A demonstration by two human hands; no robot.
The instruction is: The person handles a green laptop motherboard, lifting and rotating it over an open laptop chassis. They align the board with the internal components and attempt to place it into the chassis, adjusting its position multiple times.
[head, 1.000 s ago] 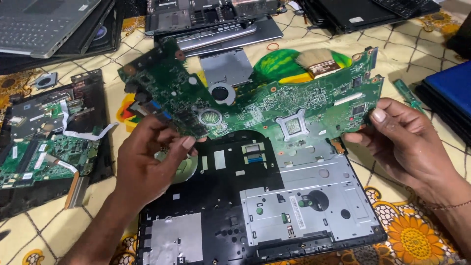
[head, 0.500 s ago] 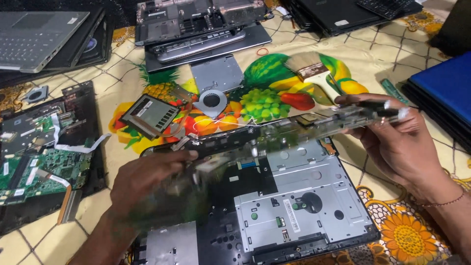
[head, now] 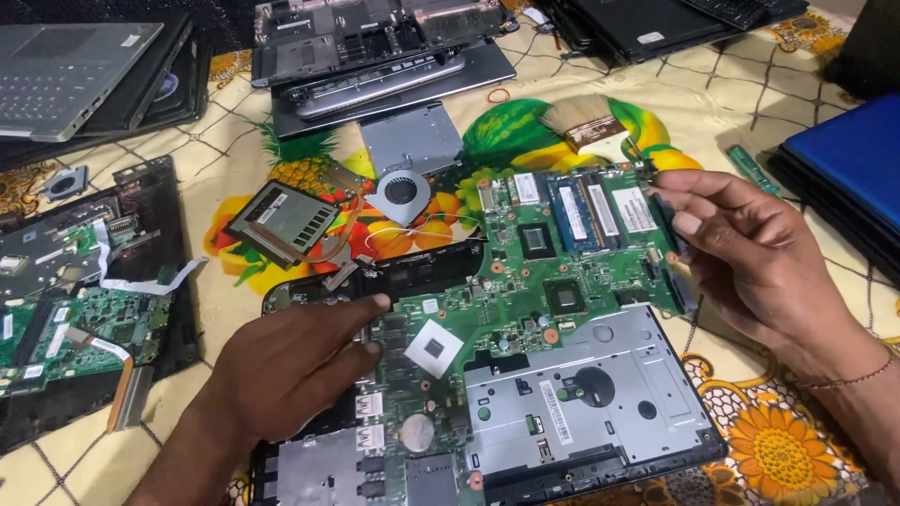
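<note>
Holding the green motherboard (head: 553, 281) over the black laptop base (head: 600, 412) at centre frame, I pinch its right edge with my right hand (head: 750, 253), while my left hand (head: 291, 365) presses flat, fingers spread, on its left end. The board looks freed from the base but not set aside. Its long axis runs lower left to upper right, chip side up, above the fruit-patterned desk (head: 750, 122).

Cooling fan (head: 401, 192), heatsink (head: 286, 221) crowd board's far side; paintbrush (head: 583, 122) beyond; bare tablecloth (head: 712, 112) far right.
</note>
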